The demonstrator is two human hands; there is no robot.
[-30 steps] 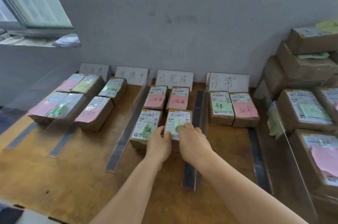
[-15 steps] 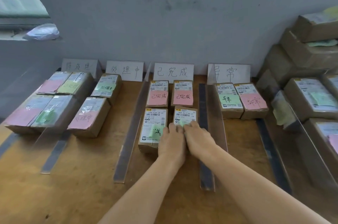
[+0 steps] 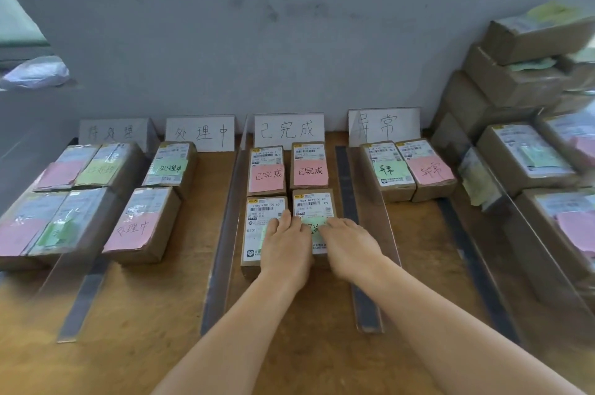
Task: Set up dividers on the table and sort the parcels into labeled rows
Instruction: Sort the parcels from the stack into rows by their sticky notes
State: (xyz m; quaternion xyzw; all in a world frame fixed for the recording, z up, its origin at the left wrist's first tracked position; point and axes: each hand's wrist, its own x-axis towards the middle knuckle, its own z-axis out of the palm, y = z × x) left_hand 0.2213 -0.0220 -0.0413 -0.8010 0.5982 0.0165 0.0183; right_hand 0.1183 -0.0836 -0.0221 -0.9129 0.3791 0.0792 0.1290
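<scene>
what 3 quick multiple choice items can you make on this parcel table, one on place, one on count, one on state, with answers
1. Where do both hands rest?
A. on the front parcels of the third row
B. on the stack at the far right
C. on the bare table

2. How many parcels lie in the second row?
A. two
B. four
C. five

3. How are the hands?
A. clenched in fists
B. flat, fingers straight
C. lifting a parcel

Answers:
1 A: the left hand and right hand lie on the front parcels before the third sign.
2 A: two parcels lie there.
3 B: the fingers lie straight on the parcel tops.
</scene>
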